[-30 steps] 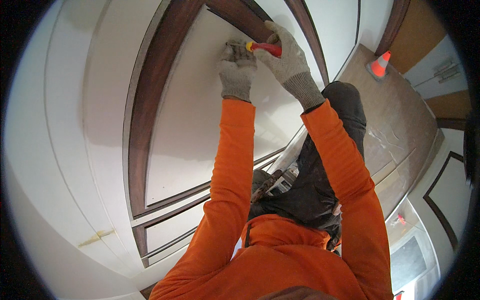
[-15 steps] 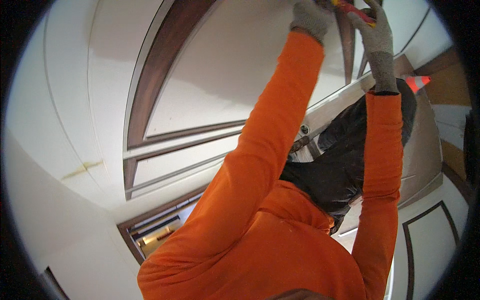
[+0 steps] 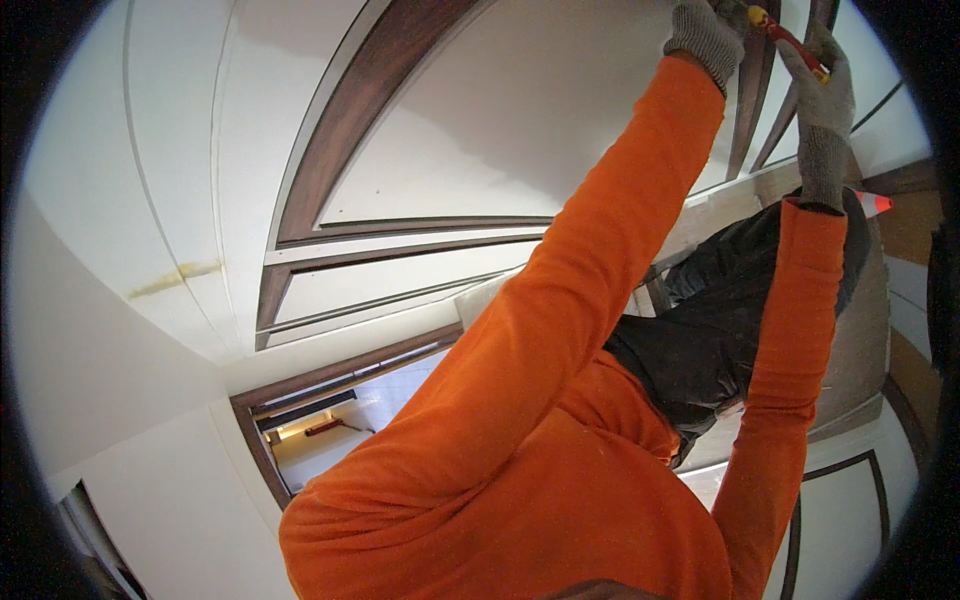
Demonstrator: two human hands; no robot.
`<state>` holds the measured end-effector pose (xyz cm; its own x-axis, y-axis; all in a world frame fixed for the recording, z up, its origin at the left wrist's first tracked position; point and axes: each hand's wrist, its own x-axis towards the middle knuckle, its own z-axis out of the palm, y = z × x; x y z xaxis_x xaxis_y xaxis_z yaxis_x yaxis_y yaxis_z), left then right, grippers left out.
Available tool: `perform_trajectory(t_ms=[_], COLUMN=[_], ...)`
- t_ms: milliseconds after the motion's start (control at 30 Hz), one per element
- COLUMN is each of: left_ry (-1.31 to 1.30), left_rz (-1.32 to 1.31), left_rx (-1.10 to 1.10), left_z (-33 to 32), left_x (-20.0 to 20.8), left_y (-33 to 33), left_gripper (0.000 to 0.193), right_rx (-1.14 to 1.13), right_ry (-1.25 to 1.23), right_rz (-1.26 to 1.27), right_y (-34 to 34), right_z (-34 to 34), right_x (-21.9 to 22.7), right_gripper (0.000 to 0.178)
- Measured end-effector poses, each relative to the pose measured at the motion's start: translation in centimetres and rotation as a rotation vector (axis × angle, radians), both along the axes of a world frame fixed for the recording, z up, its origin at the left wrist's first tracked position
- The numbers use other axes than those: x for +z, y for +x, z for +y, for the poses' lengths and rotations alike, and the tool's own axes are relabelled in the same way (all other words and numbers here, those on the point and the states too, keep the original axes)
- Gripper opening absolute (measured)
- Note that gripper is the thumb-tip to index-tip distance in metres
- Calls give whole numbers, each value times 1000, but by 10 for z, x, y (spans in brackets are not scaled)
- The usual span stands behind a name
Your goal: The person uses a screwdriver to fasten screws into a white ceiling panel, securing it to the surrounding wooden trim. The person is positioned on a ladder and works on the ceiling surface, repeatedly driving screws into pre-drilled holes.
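Observation:
Both of my arms reach up to the top of the view in orange sleeves and grey knit gloves. My right hand [image 3: 826, 88] is closed around a red and yellow screwdriver [image 3: 795, 42], its handle slanting up and left toward the other hand. Close beside it, at the upper edge, is my left hand [image 3: 706, 32]. Its fingers are mostly cut off by the edge and in shadow, so what they grip does not show. Behind the hands stands a white panelled surface [image 3: 440, 130] with dark brown wooden trim [image 3: 345, 120].
My dark trousers [image 3: 700, 310] show below the arms. An orange and white cone [image 3: 874, 204] stands at the right. On the left is a white wall [image 3: 130, 370] with a yellowish patch [image 3: 175, 278]. A brown-framed opening [image 3: 350, 400] lies at lower left.
Both hands and the screwdriver now appear farther right in the view, and the surroundings have shifted with the head's movement. The right hand keeps its hold on the screwdriver.

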<state>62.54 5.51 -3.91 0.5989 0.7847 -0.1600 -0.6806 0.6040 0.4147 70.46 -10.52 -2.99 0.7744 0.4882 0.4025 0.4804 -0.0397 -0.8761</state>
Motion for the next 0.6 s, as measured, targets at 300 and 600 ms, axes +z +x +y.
perform_trajectory(t_ms=[300, 600], left_ry=[330, 66], left_rz=[223, 85], left_rx=[14, -79], left_z=[-26, -9], left_x=[20, 13], left_y=[-13, -42], left_gripper=[19, 14], right_rx=[-74, 91], right_ry=[-221, 273], right_rz=[-288, -13], right_y=[49, -28], right_z=[3, -13], right_x=[-69, 27], right_gripper=[62, 80])
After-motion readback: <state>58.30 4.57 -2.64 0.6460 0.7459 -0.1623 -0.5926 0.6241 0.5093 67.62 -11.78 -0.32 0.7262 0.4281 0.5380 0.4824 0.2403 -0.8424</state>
